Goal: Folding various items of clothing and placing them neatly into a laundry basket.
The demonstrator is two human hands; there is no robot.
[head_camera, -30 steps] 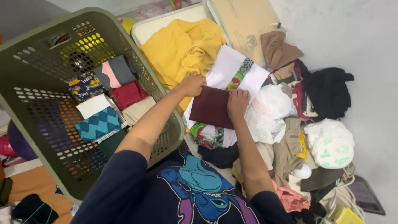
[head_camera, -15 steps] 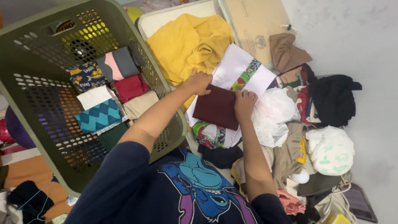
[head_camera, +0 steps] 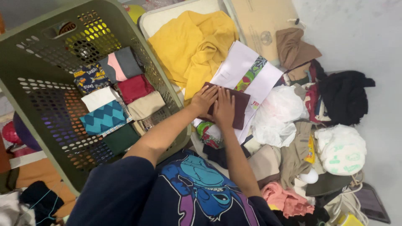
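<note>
A flat brown cardboard box [head_camera: 261,21] lies at the top centre-right of the frame, with a faint round printed mark on its face. A white plastic bag [head_camera: 274,113] sits crumpled right of centre. Further right, a round white pack with pale green prints [head_camera: 341,150]. A small yellow packet [head_camera: 310,148] stands just left of it. A dark tablet screen [head_camera: 372,204] lies at the lower right corner.
</note>
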